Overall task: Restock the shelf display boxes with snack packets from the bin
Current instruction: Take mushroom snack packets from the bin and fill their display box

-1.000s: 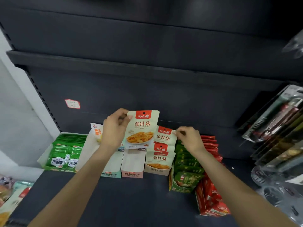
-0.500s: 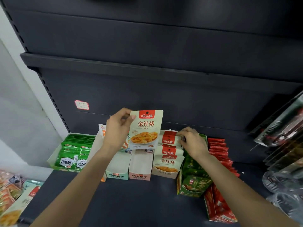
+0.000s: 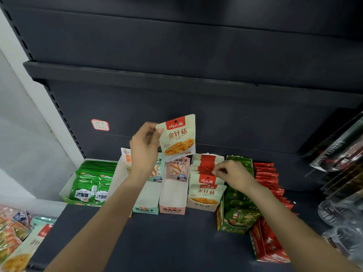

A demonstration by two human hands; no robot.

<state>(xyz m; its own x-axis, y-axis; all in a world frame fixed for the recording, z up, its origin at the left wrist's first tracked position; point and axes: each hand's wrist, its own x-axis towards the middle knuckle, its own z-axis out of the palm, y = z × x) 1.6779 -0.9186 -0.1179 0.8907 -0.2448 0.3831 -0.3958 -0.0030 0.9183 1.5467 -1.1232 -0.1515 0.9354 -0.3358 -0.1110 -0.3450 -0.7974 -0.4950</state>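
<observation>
My left hand [image 3: 144,152] holds a beige snack packet [image 3: 179,138] with a red top label upright by its left edge, above the row of display boxes. Below it, a beige display box [image 3: 203,206] holds several matching packets standing in a row. My right hand [image 3: 231,173] pinches the top edges of the packets [image 3: 206,165] in that box, fingers curled on them. The bin shows only as a heap of packets [image 3: 13,238] at the lower left edge.
On the dark shelf [image 3: 157,242] stand a green-packet box [image 3: 92,183], a mint box [image 3: 146,201] and a pink box [image 3: 172,201], both mostly empty, then a dark green box [image 3: 237,205] and a red box [image 3: 269,232]. Hanging packets [image 3: 341,163] crowd the right edge.
The left hand has lifted its packet a little and tilted it. The right hand has slid from the back packets' tops to lower in the beige box, pressing the row flatter. My view has shifted left.
</observation>
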